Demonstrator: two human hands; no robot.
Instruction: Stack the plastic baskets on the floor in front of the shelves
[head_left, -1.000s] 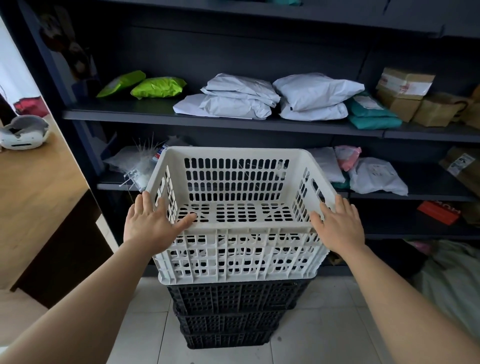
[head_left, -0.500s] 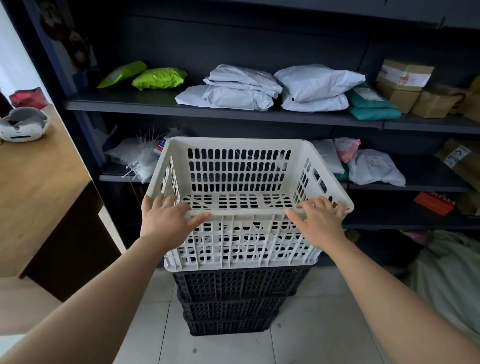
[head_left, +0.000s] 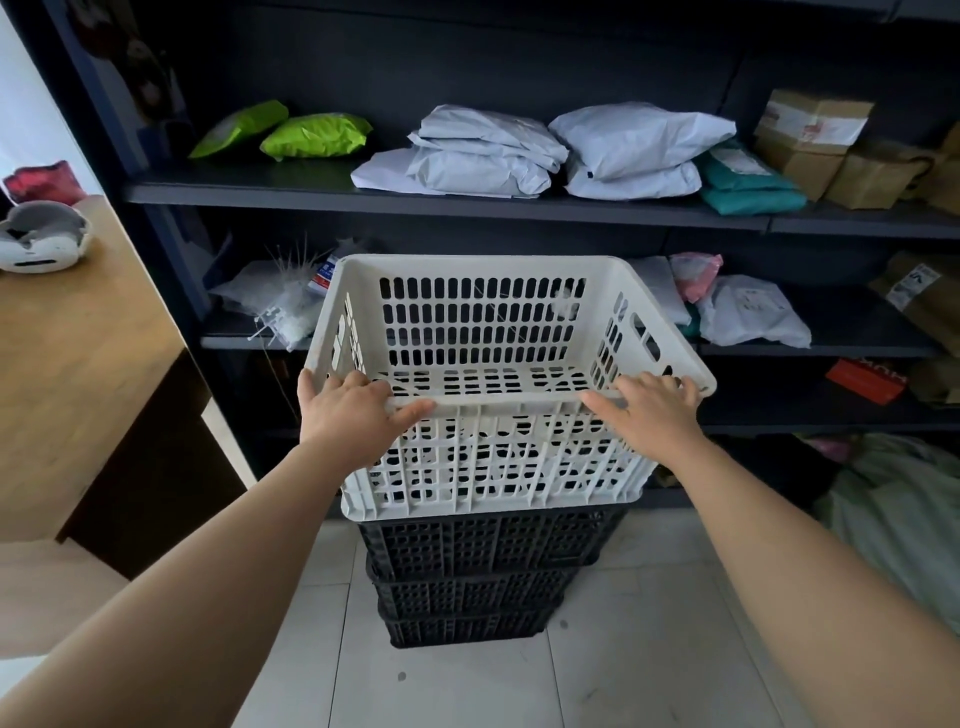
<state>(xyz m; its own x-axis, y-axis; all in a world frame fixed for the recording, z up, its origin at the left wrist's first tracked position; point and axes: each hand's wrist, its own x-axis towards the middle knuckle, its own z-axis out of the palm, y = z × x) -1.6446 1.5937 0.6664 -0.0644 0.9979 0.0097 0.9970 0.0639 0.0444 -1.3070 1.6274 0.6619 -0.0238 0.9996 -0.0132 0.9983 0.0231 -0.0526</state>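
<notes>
A white slotted plastic basket (head_left: 498, 457) sits on top of a stack of black plastic baskets (head_left: 488, 571) on the tiled floor, right in front of dark shelves (head_left: 415, 195). My left hand (head_left: 353, 410) rests on the near rim at the left corner, fingers curled over the edge. At the right corner, my right hand (head_left: 649, 410) lies on the same near rim, fingers over the edge. The white basket is empty.
The shelves hold white parcel bags (head_left: 488, 156), green bags (head_left: 311, 135), teal packets and cardboard boxes (head_left: 810, 135). A wooden table (head_left: 67, 353) with a white headset (head_left: 41, 239) stands at the left. A pale green bag (head_left: 904, 519) lies on the floor at the right.
Both hands slid from the basket's side walls inward onto its near rim. The white basket settled onto the black stack.
</notes>
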